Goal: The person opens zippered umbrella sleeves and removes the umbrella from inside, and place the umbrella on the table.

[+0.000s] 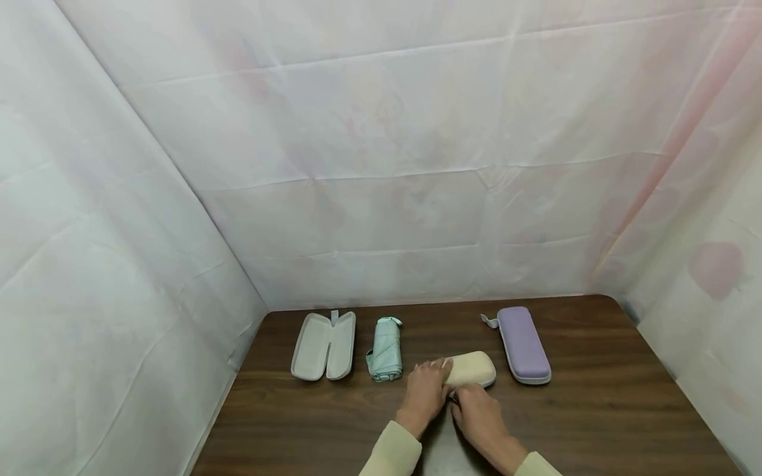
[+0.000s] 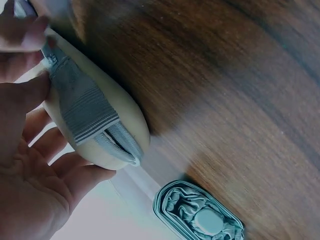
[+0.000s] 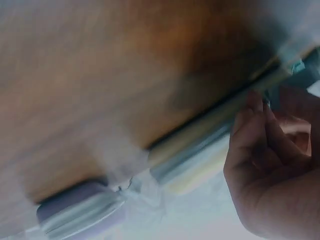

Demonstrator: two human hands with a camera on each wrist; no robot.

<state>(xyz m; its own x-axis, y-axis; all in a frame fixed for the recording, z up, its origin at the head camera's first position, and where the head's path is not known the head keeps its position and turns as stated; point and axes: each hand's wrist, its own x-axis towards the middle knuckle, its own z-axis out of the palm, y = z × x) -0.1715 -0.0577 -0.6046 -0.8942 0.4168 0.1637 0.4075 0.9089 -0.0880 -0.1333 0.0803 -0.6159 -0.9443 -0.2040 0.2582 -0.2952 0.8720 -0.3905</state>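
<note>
A cream zippered hard case (image 1: pixel 473 369) lies near the table's front, left of the purple case. My left hand (image 1: pixel 425 390) grips its left end, with fingers bent round the far side in the left wrist view. My right hand (image 1: pixel 479 413) is at the near side of that end, thumb and finger pinching the small zipper pull (image 2: pixel 50 57). A grey fabric tab (image 2: pixel 85 102) spans the case's end, next to a grey zipper strip (image 2: pixel 120 142). In the blurred right wrist view, the case's long zippered side (image 3: pixel 195 150) runs away from the right hand.
An opened white case (image 1: pixel 312 350) lies at the back left of the wooden table (image 1: pixel 601 410). Beside it is a folded mint-green umbrella (image 1: pixel 387 350). A closed purple case (image 1: pixel 524 344) with a grey strap lies at right. Fabric sheets (image 1: pixel 381 218) hang behind and at both sides.
</note>
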